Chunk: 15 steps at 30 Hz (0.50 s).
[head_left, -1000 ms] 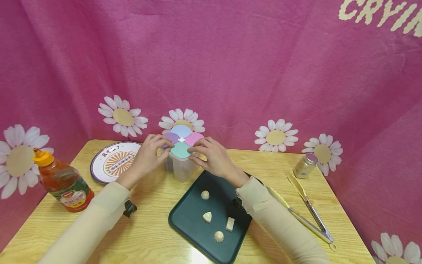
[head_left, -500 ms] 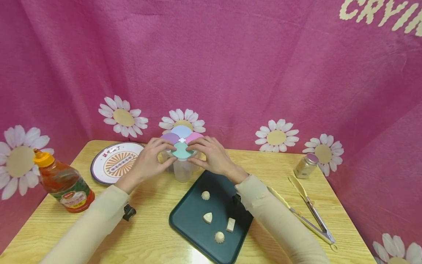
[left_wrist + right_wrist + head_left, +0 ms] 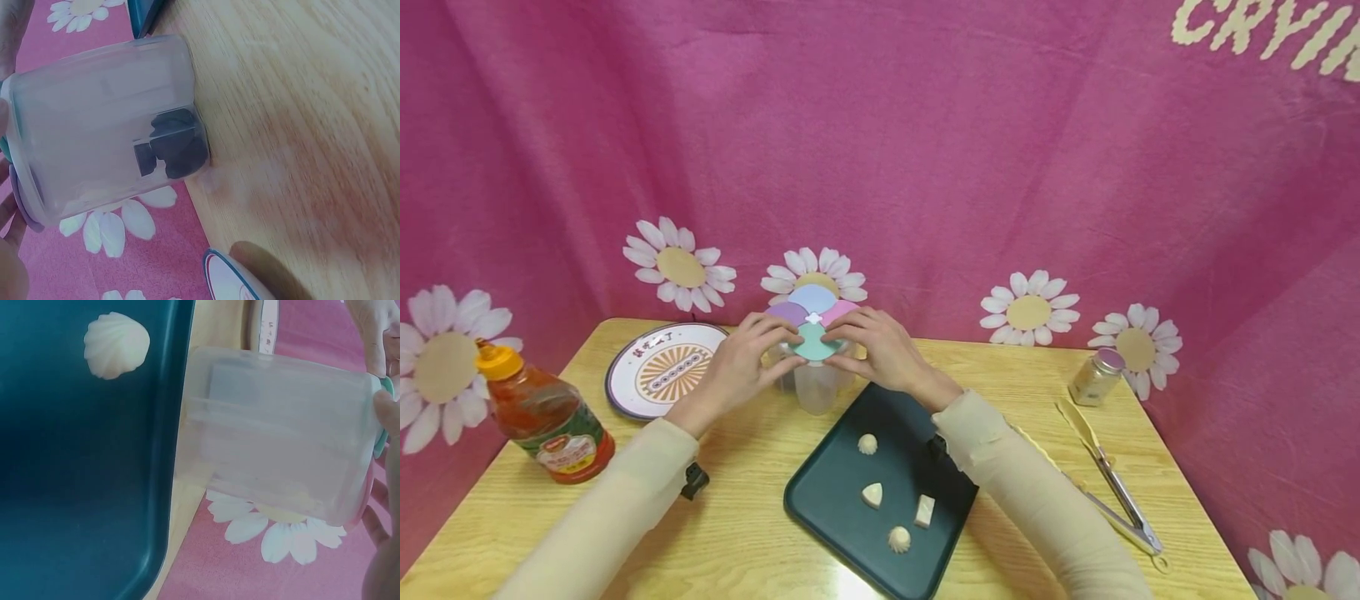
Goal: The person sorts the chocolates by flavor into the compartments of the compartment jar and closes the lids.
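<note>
A clear plastic storage canister (image 3: pixel 815 390) stands at the back of the table with a flower-like top of purple (image 3: pixel 787 313), pale blue (image 3: pixel 812 297), pink (image 3: pixel 838 312) and green petal lids. My left hand (image 3: pixel 737 367) holds the left edge of the green lid (image 3: pixel 816 342) between thumb and fingers. From the other side, my right hand (image 3: pixel 880 354) grips the same lid's right edge. Several dark pieces (image 3: pixel 178 147) lie at the bottom of one compartment in the left wrist view. The compartment facing the right wrist camera looks bare.
A dark tray (image 3: pixel 827 500) carries several small cream-coloured pieces (image 3: pixel 872 495) in front of the canister. Left of it are a patterned plate (image 3: pixel 658 342) and a red sauce bottle (image 3: pixel 561 425). At right lie tongs (image 3: pixel 1123 492) beside a small lidded jar (image 3: pixel 1096 379).
Both hands have drawn slightly inward, with thumbs and fingers closer in on the two sides of the green lid. The canister, tray and other things have stayed in place.
</note>
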{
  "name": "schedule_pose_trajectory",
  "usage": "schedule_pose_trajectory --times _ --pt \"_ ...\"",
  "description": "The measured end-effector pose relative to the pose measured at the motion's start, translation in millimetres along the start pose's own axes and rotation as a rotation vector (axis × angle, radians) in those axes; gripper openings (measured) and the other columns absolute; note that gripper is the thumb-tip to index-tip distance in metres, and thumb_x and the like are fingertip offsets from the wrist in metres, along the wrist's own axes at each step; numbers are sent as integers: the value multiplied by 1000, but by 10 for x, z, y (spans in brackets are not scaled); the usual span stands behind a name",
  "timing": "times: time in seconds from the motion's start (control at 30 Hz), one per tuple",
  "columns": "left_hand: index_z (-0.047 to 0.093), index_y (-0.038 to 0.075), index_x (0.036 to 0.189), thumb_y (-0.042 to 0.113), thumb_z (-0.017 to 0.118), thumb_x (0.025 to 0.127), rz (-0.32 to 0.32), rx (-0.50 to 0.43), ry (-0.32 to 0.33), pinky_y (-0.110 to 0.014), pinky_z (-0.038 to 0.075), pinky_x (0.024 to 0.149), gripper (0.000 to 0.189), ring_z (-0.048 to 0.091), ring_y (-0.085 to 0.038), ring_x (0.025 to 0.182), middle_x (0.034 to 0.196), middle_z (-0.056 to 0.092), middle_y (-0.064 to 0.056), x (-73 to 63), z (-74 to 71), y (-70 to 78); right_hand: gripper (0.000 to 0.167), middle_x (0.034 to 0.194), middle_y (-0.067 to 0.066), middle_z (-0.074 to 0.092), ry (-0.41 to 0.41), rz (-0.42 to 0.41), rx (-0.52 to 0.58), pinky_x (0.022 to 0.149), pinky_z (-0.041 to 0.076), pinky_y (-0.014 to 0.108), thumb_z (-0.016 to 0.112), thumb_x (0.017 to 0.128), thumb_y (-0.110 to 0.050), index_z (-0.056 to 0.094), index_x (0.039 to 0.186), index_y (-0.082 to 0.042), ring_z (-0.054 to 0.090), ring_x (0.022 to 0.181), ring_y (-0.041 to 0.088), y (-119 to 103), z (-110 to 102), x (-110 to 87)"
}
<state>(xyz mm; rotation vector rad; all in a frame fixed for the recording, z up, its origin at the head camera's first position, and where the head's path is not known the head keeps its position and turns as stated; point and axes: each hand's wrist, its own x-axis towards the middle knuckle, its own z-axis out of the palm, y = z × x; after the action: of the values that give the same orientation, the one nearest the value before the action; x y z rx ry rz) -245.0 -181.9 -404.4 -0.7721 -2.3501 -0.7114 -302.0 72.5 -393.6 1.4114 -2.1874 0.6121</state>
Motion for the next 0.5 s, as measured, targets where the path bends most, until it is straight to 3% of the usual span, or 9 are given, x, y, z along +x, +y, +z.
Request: schedule_pose_trajectory --times 0.5 --pt "79 10 104 20 90 83 43 45 0 -45 60 87 26 64 -28 108 111 77 -8 37 -38 -25 32 117 5 77 -34 4 8 91 57 35 87 87 -30 80 113 -13 67 109 21 26 -20 34"
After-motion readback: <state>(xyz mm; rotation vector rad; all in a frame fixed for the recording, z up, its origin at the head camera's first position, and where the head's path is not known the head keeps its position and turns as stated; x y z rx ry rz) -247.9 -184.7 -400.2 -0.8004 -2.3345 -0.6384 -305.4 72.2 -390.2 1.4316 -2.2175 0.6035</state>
